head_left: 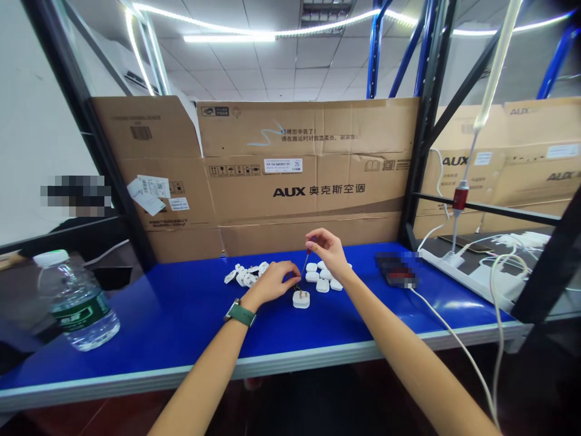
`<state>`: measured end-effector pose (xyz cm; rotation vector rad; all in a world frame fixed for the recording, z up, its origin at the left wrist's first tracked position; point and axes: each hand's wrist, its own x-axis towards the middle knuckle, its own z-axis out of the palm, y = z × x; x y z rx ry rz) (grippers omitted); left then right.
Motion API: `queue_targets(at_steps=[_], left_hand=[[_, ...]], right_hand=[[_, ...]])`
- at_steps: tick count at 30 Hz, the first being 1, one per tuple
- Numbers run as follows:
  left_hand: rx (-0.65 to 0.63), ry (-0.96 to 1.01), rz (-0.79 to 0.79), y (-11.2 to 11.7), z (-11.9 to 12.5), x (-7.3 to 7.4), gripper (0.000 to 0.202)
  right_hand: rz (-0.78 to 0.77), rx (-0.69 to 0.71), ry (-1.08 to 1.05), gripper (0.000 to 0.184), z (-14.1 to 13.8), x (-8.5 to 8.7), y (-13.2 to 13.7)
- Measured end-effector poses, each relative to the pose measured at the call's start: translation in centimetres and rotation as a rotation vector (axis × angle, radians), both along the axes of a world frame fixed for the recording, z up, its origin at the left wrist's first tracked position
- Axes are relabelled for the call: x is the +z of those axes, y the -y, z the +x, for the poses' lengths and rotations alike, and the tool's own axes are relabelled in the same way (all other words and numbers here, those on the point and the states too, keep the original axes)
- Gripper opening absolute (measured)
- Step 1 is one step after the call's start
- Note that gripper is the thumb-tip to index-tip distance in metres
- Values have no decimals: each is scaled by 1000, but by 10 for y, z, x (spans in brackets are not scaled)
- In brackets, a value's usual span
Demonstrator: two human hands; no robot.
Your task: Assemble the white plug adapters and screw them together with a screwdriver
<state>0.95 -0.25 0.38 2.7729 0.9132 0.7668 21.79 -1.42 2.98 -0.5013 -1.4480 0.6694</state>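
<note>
Plug (301,300) near the left grip (276,280), screwdriver (308,249) in the right grip (331,251)

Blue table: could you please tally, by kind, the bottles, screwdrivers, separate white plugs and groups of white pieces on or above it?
Bottle: 1
Screwdriver, in the right hand: 1
Separate white plug: 1
Groups of white pieces, left pile and right cluster (some pieces hidden, so not counted singly): 2
Total: 5
</note>
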Motion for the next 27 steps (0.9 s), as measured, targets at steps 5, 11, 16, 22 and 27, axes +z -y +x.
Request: queue_targets(at_steps=[5, 11, 16, 22, 27], left_hand=[[83, -146, 103, -1, -4, -1, 12], [124, -187, 100, -4, -7, -5, 11], [120, -204, 89, -6, -8, -8, 11], [109, -178, 77, -7, -9, -7, 14], [-20, -111, -22, 3, -2, -1, 25]], right_hand=[[5, -43, 7, 29, 2, -1, -1], [0, -59, 40, 27, 0, 0, 0], [0, -58, 49, 27, 0, 0, 0], [4, -36, 54, 26, 1, -3, -4], [31, -74, 125, 26, 3, -6, -6]])
